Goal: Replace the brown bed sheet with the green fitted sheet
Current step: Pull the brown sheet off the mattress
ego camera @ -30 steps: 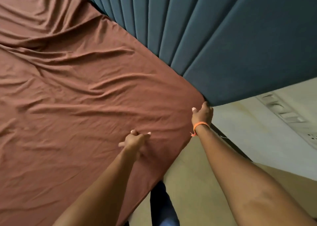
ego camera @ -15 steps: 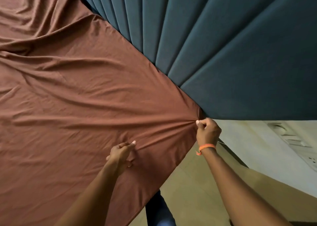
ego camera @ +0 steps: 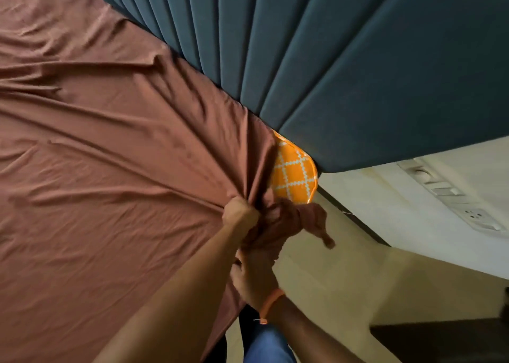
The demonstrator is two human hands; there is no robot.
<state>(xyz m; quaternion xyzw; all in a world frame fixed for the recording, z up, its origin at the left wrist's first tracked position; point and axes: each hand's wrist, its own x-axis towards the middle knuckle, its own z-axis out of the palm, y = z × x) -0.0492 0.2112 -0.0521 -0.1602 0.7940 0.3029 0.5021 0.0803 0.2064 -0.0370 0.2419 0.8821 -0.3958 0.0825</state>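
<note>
Two hands' grip [ego camera: 239, 214] [ego camera: 253, 280] on brown sheet [ego camera: 110, 156], beside headboard [ego camera: 358, 73]

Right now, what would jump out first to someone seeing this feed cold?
The orange patterned mattress corner, bared at centre right beside the dark padded headboard. Just below it, the left hand and right hand both grip a bunched wad of the brown bed sheet, with taut creases fanning from it across the bed to the left.

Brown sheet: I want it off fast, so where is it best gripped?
Grip the bunched corner already off the orange mattress, as the left hand and right hand do, coming from the bed's side by the headboard; folds radiate from there.
</note>
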